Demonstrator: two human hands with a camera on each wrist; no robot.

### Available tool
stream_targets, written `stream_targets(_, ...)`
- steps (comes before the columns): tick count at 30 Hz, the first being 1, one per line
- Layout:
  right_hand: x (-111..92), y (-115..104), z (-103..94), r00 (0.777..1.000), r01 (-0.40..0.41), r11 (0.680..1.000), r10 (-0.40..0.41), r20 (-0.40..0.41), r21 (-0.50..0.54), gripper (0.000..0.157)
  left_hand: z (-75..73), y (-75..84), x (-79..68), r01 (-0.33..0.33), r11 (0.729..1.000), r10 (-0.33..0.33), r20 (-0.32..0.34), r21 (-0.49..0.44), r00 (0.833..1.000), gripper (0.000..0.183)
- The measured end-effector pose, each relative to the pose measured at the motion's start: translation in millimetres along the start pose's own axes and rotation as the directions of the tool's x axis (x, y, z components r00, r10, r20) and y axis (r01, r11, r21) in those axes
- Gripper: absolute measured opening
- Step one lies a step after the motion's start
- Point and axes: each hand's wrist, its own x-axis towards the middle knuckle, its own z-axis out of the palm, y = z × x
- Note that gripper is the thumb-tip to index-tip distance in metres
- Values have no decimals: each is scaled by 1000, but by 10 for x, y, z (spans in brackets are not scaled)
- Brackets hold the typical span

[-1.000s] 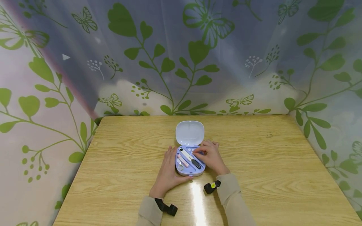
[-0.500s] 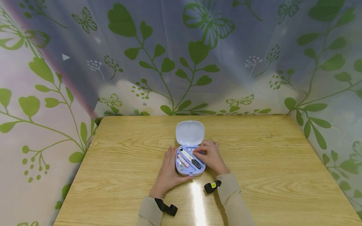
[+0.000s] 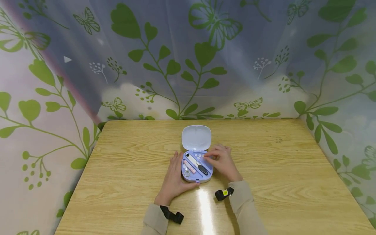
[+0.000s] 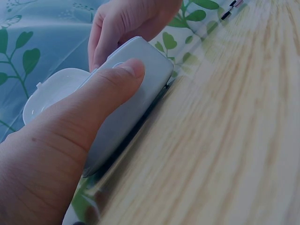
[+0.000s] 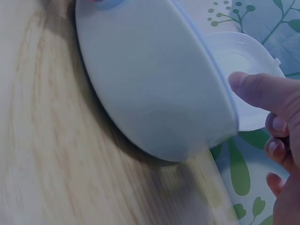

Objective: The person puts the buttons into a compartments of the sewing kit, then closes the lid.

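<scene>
A small lilac-and-white case [image 3: 197,180] sits on the table, its rounded lid [image 3: 196,138] tipped back. Inside lie a white tool with a black handle [image 3: 202,169], a pink patterned stick [image 3: 189,166], a small silver ring-shaped piece [image 3: 187,173] and several small white button-like discs [image 3: 196,155]. My left hand [image 3: 173,179] grips the case, fingers along its left side and thumb on the front, as the left wrist view confirms. My right hand [image 3: 221,161] has thumb and forefinger close together by the discs; I cannot tell whether they pinch one. In the right wrist view its thumb [image 5: 253,86] overlaps the case edge.
The wooden table [image 3: 132,147] stretches out around the case. A curtain [image 3: 176,65] printed with leaves and butterflies hangs behind and at both sides. Black wrist cameras [image 3: 224,193] sit at both cuffs.
My right hand has drawn slightly to the right, its fingertips shifting from over the discs to the compartment's right side, so more discs show. The left hand and case stay in place.
</scene>
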Motion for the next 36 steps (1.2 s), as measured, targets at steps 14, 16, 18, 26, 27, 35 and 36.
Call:
stream_targets(14,-114,39,-189,997,-9,1000,11,-71,26,14,-8,0,10,11,1000,-11,-5,-17,1000,130)
stream_targets(16,-144,49,-220,996,3,999,-1,-91,32,15,-8,-3,14,9,1000,-9,-6,-20,1000,130)
stream_targets(18,-181,55,-258,995,7,999,-4,-105,35,15,-7,-5,16,11,1000,-11,-4,-20,1000,130)
stream_targets(26,-363,118,-412,990,-10,999,15,-138,31,15,-9,2,8,19,1000,-19,-3,-22,1000,129)
stream_targets(27,-388,132,-429,989,-3,1000,7,-146,28,16,-7,-1,7,16,1000,-16,-5,-22,1000,129)
stream_targets(35,-535,47,-594,978,55,998,-46,-205,38,21,4,-11,5,-6,1000,6,-16,-9,1000,129)
stream_targets(36,-549,8,-624,978,53,998,-43,-203,45,21,4,-10,5,-6,1000,6,-15,-9,1000,129)
